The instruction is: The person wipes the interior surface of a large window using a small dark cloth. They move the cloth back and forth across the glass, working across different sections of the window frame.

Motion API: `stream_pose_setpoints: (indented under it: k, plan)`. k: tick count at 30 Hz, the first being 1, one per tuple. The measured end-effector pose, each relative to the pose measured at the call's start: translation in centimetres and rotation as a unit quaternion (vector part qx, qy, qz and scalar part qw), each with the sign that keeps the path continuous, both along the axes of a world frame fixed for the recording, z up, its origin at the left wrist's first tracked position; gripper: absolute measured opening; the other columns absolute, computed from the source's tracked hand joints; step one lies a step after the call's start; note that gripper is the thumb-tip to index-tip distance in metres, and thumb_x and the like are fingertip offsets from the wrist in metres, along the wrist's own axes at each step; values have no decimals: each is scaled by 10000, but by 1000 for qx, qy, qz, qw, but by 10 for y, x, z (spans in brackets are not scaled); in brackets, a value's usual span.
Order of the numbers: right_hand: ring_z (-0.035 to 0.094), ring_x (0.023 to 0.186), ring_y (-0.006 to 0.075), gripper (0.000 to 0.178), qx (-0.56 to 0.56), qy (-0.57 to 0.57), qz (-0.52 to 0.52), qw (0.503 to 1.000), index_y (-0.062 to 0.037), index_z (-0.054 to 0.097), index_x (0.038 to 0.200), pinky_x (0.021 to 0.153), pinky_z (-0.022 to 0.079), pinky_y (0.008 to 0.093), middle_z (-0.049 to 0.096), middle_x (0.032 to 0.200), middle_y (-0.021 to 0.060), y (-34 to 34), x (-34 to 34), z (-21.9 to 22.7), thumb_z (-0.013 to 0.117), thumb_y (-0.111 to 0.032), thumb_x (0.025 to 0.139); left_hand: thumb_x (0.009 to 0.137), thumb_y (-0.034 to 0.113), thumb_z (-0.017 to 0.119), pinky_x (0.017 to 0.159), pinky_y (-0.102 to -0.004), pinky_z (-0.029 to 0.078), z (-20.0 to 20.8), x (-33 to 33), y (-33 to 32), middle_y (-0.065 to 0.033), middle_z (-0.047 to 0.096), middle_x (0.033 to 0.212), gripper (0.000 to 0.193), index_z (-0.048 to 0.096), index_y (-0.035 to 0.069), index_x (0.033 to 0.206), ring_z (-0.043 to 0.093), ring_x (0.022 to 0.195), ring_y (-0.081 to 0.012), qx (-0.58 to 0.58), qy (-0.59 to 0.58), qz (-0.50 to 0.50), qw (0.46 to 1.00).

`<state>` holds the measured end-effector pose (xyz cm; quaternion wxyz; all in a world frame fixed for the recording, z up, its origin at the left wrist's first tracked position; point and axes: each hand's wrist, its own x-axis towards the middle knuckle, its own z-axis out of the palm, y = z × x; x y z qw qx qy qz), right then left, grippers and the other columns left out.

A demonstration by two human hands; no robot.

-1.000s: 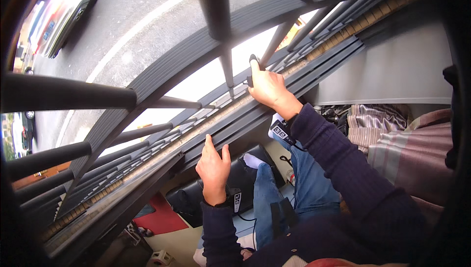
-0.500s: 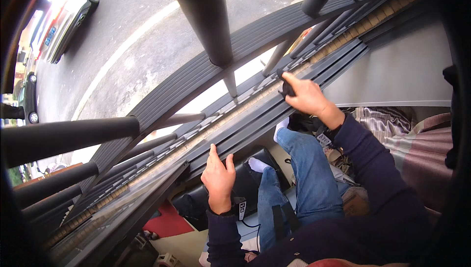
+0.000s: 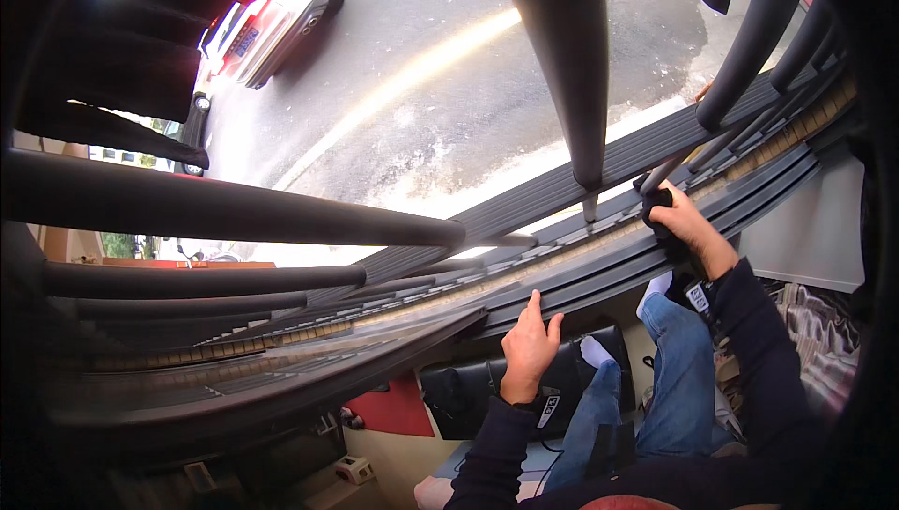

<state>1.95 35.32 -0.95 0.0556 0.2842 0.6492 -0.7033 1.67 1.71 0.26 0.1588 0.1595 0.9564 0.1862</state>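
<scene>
My right hand (image 3: 691,231) is closed around a bunched black cloth (image 3: 658,212) at the outer side of the window track (image 3: 599,280), close to a grey bar of the window guard. Part of the cloth is hidden by the fingers. My left hand (image 3: 530,349) is beside the inner edge of the track with nothing in it. Its index finger points up toward the rail, and the thumb stands apart.
Thick grey bars (image 3: 225,193) and a ridged crossbar (image 3: 646,140) stand outside the window. Dark clothes (image 3: 112,51) hang at the upper left. Below lies a road with a white car (image 3: 290,18). Inside, a black bag (image 3: 468,388) lies near my feet.
My view has swung left, so the track and both hands appear farther right and lower. Dark hanging clothes have come into view. The black cloth stays in my right hand; my left remains empty.
</scene>
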Motion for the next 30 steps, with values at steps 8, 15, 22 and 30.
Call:
stream_pose_setpoints:
  k: [8,15,22,30]
  plan:
    - [576,1006,201,772,108,11,-206,973,-13,300,1493,865,479,309,590,1153,133,-78,25,-40,649,-118,813,865,338,692,751,-408,551,-3,4,2,-173,679,1098,582,532,60,1350,679,936,-339,16,30,6,999]
    - [643,915,474,760,190,22,-143,971,-13,259,1439,799,500,499,646,1002,304,-134,0,-12,637,-166,797,877,325,687,807,-405,543,0,4,2,-180,661,1163,561,543,42,1339,663,1015,-327,-17,25,2,1000]
    - [659,851,427,767,452,23,38,891,-36,296,1423,747,526,518,644,1021,241,-98,27,2,697,-188,787,888,316,686,833,-403,529,-4,5,1,-191,656,1157,546,544,37,1336,651,1024,-348,9,26,-10,1000]
    - [668,849,413,746,514,-106,101,845,-117,298,1461,743,528,523,681,943,187,-95,-2,-20,653,-207,811,875,279,695,684,-400,540,-7,3,1,-154,658,969,558,531,19,1340,667,828,-334,33,100,-43,994]
